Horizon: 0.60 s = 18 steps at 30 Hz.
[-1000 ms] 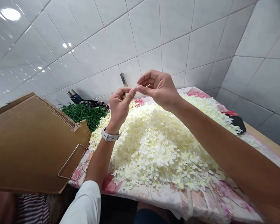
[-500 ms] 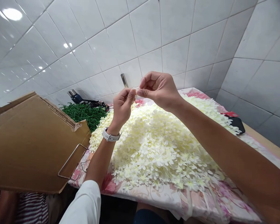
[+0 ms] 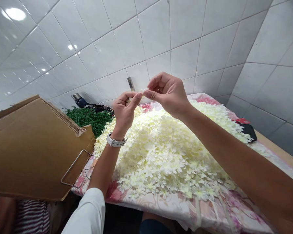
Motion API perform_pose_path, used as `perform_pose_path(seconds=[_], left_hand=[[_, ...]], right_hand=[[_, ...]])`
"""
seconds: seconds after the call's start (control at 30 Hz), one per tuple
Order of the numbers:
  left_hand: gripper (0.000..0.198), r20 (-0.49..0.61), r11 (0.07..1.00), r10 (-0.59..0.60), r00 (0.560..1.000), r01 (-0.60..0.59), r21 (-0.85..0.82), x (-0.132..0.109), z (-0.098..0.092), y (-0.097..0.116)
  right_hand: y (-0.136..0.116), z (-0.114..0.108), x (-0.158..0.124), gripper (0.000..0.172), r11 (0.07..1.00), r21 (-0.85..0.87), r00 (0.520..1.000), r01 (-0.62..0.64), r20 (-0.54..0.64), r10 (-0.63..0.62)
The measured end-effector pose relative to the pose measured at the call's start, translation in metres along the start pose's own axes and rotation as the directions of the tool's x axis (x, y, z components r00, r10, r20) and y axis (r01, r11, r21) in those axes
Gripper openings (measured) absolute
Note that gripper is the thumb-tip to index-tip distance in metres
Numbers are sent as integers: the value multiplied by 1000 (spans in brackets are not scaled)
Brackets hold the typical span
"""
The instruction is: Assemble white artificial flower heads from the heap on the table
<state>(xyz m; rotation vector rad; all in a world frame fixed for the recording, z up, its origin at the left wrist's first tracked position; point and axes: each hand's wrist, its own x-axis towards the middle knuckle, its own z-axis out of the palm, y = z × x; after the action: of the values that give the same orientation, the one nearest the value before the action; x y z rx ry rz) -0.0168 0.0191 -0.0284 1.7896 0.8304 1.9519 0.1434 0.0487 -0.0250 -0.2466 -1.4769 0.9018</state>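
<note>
Above the flower pile, my left hand is closed, thumb and forefinger pinched together. Something small and pale yellow shows inside its curled fingers. My right hand is closed in a pinch as well, its fingertips meeting those of the left. Between both sets of fingertips is a small white artificial flower, mostly covered by the fingers. Beneath my hands spreads a large heap of loose white artificial flowers with yellowish centres. Smaller cream-coloured pieces lie along its left side.
Green wiry stems are heaped at the back left, near a dark blue bottle. A cardboard box stands left. A phone lies right, on the floral tablecloth. Tiled walls close off the back. Another person's arm shows lower left.
My left hand has shifted slightly left and tilted, uncovering the pale piece in its fingers. My right hand has barely moved; the fingertips still meet.
</note>
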Motion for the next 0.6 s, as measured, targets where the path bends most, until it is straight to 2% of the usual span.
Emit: perform_pose_path(seconds=[0.1,0.17,0.23,0.3,0.4,0.53,0.6], left_hand=[[18,-40,965,211,977,-201,170,-2,-1,4],[9,-13,898,372,928,-356,258,-4,0,7],[6,15,840,474,880,-458,292,-6,-1,9],[8,19,811,517,856,-497,309,-7,-2,13],[11,14,792,534,845,-506,341,-9,-6,21],[16,62,761,565,823,-548,348,-11,-8,35],[17,81,728,614,785,-603,327,-10,-8,40]], right_hand=[[-5,6,-3,38,1000,9,1000,7,-22,-7],[-10,10,-6,36,999,41,1000,5,0,-5],[-14,13,-8,35,997,73,999,-3,32,1],[-19,14,-10,34,996,90,998,-14,67,8],[-26,14,-12,28,995,101,995,-13,99,3],[-34,16,-13,23,992,129,993,8,112,-22],[-38,17,-15,22,989,144,993,22,111,-38]])
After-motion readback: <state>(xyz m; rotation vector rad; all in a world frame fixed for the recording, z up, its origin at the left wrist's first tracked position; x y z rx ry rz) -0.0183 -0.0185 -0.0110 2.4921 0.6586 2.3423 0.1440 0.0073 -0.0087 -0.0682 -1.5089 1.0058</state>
